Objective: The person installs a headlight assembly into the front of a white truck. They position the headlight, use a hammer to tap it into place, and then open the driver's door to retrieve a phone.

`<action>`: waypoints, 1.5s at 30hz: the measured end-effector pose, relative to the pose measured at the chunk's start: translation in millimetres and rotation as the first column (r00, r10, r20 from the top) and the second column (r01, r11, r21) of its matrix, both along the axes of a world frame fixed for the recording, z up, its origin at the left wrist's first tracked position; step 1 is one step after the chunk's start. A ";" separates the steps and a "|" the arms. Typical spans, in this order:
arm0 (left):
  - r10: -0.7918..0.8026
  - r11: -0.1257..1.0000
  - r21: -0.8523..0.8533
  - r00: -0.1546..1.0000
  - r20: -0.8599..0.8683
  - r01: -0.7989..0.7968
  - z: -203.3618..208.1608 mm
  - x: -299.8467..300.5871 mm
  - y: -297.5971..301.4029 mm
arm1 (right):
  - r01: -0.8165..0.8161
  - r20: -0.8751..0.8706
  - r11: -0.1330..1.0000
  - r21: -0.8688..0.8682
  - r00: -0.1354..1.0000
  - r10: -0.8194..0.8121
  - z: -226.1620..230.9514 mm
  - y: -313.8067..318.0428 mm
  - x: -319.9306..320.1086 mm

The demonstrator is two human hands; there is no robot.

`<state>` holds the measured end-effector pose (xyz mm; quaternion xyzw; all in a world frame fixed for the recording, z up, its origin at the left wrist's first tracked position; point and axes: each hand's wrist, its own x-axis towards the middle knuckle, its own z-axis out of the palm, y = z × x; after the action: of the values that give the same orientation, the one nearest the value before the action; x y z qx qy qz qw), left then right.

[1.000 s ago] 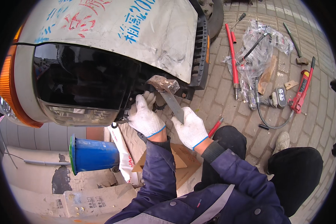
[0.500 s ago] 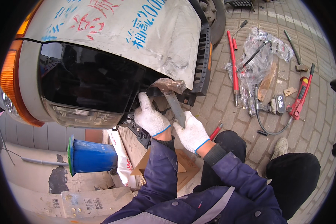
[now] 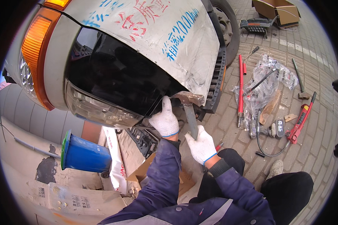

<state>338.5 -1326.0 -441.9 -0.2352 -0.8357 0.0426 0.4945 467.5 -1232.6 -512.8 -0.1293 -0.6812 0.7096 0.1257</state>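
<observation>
Hammer [image 3: 189, 108]: head rusty brown, set against the lower edge of the white body panel [image 3: 165, 41] of a vehicle, just beside the dark headlamp [image 3: 109, 86]; handle runs down to the right hand [image 3: 201, 145], which is closed around the handle's lower end. Left hand [image 3: 165, 120], in a white work glove like the right, lies flat with fingers pressed on the lamp's lower corner; it grips nothing that can be seen.

Panel carries painted writing in red and blue. An orange turn-signal lens [image 3: 35, 48] wraps the vehicle's left corner.

Containers: a blue bin with a green rim [image 3: 84, 155] lies on its side on the ground at left; contents not visible. An open cardboard box [image 3: 278, 9] sits at the top right; contents cannot be told. A flattened cardboard sheet [image 3: 148, 170] lies under the left forearm.

Packaging: a clear plastic bag [image 3: 268, 80] lies crumpled on the brick paving [image 3: 319, 123], with tools on and around it. A long red bar [image 3: 240, 90] lies just left of it, a red hand pump with a black hose [image 3: 300, 122] to its right, a small hammer [image 3: 299, 80] beyond.
</observation>
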 end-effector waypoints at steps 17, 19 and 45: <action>-0.263 0.965 0.045 0.962 0.072 0.260 -11.0 -17.0 -13.6 | -0.084 -0.554 0.696 -0.713 0.675 -0.487 106.0 72.4 69.4; -0.214 0.977 0.032 0.971 0.107 0.212 -12.2 -18.7 -13.4 | -0.411 -0.645 0.599 -0.687 0.725 -0.242 100.8 74.0 66.8; -0.263 0.963 0.100 0.953 0.152 0.250 -7.1 -12.7 -10.5 | 0.028 -0.232 0.701 -0.712 0.934 -0.272 107.0 -6.3 28.5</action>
<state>325.8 -1336.5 -449.0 -0.3246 -0.8368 -0.0749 0.4345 496.1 -1238.9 -405.8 -0.1062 -0.3195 0.9120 0.2344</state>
